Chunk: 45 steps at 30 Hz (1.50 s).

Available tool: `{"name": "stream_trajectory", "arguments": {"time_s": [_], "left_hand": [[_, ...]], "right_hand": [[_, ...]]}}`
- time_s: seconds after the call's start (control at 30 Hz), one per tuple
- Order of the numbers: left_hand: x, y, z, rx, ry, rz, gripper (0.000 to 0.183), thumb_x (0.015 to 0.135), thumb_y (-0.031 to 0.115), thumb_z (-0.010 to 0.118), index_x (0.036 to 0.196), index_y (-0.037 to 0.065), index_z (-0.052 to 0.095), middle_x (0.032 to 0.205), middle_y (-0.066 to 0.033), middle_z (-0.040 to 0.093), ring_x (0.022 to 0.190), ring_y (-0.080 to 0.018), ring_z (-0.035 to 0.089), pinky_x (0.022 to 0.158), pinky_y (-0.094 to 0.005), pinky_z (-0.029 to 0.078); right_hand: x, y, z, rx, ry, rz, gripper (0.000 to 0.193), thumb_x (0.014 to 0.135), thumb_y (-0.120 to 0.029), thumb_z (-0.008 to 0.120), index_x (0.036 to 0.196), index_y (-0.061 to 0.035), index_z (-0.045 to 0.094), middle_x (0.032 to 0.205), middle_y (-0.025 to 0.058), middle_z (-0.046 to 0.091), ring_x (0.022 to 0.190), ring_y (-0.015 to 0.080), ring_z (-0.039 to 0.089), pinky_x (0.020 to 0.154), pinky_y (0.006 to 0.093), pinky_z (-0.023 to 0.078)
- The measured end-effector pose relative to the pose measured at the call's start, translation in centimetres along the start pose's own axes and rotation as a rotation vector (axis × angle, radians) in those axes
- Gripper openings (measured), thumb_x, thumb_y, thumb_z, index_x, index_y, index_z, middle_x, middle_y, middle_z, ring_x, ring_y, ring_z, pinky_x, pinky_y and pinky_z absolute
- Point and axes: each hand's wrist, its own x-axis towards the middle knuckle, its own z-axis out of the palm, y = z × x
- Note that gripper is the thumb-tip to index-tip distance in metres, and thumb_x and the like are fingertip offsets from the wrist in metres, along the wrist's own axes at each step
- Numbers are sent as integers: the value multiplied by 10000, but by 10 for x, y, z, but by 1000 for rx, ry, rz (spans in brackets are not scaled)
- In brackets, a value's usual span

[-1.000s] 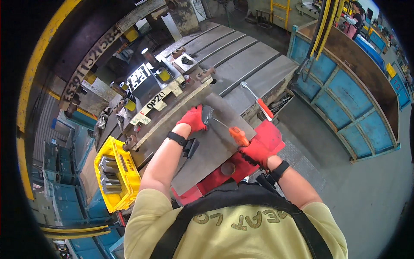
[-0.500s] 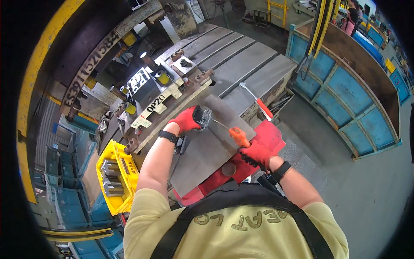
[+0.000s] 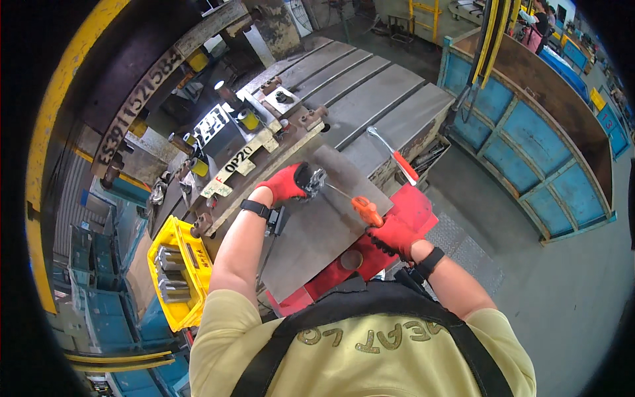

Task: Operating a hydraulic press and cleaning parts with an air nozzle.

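My left hand [image 3: 289, 183], in a red and black glove, is closed around a shiny, irregular metal part [image 3: 316, 181] above a grey metal plate [image 3: 311, 231]. In my gloved right hand [image 3: 395, 235] is an orange air blow gun [image 3: 366, 210]. Its long thin nozzle slants toward the metal part, the tip ending just beside it. The fingers of the right hand are wrapped round the gun's grip and partly hidden.
A press die [image 3: 239, 161] with yellow cylinders stands beyond my left hand. On the slotted bed's edge lies a red-handled wrench [image 3: 395, 157]. A yellow crate [image 3: 173, 317] holds metal parts at left; a large blue bin [image 3: 529, 145] stands at right. Under the plate is a red stand [image 3: 410, 208].
The metal part has turned slightly in my left hand. My right hand and the air blow gun stay almost in place.
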Motion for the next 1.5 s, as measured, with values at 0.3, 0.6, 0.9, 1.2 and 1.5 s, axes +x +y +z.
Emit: {"name": "stream_trajectory", "arguments": {"time_s": [0.3,0.6,0.9,1.2,1.5], "left_hand": [[1,-1,-3,-75,-44,-30,712,506,154,648,1139,55,340,1078,-128,438,1023,-212,396,866,-289,308],[2,2,14,259,82,-24,866,468,273,678,1184,56,241,1127,-204,351,1032,-307,367,852,-331,328],[3,0,22,313,119,2,860,471,276,682,1177,46,248,1113,-203,360,1021,-308,373,843,-337,333],[4,-4,9,168,132,33,821,458,252,668,1150,37,283,1048,-206,419,997,-315,392,832,-338,339],[8,-2,24,377,194,34,812,466,257,661,1149,33,284,1081,-211,386,988,-318,398,838,-335,337]], "right_hand": [[-4,-4,1,59,-28,49,216,701,-241,507,707,-25,515,563,33,513,437,111,473,408,232,375],[4,4,5,-10,-8,19,222,698,-242,514,709,-21,518,566,38,519,434,115,476,404,230,376],[9,6,5,57,-6,66,214,693,-249,512,685,-35,513,544,30,507,406,117,464,374,237,362],[8,12,6,81,-17,37,218,692,-249,511,663,-33,500,534,32,493,411,112,454,368,233,345],[11,4,6,18,-6,49,282,662,-266,522,724,8,547,575,72,533,473,164,511,432,284,389]]}}
